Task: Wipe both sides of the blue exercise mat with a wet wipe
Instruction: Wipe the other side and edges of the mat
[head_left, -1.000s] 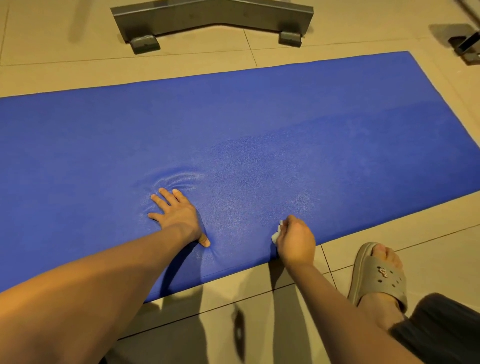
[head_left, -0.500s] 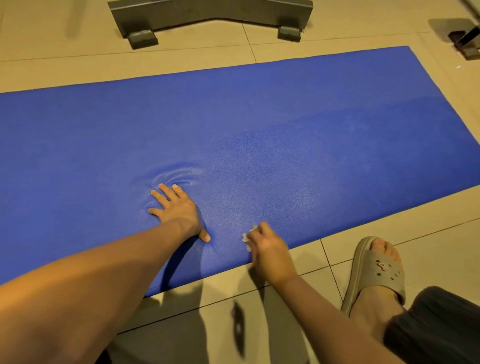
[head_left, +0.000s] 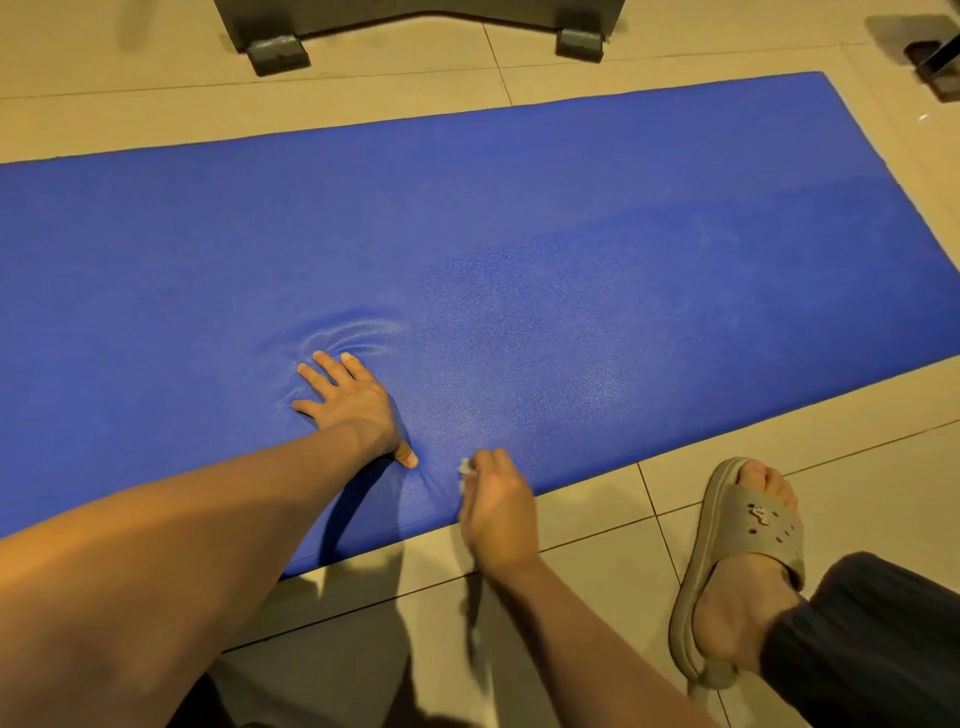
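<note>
The blue exercise mat (head_left: 571, 249) lies flat on the tiled floor and fills the middle of the head view. My left hand (head_left: 350, 402) presses down on it with fingers spread, and the mat wrinkles around the fingertips. My right hand (head_left: 496, 501) sits at the mat's near edge, fingers curled round a small white wet wipe (head_left: 464, 467); only a bit of the wipe shows past the knuckles. A damp, slightly darker sheen covers the mat to the right of my hands.
A grey metal equipment base (head_left: 275, 49) stands on the floor beyond the mat. Another dark metal foot (head_left: 935, 62) is at the top right. My right foot in a beige sandal (head_left: 737, 566) rests on the tiles beside the mat's near edge.
My right hand has slid left along the mat's near edge with the wipe, closer to my left thumb. My left hand has stayed pressed in the same spot.
</note>
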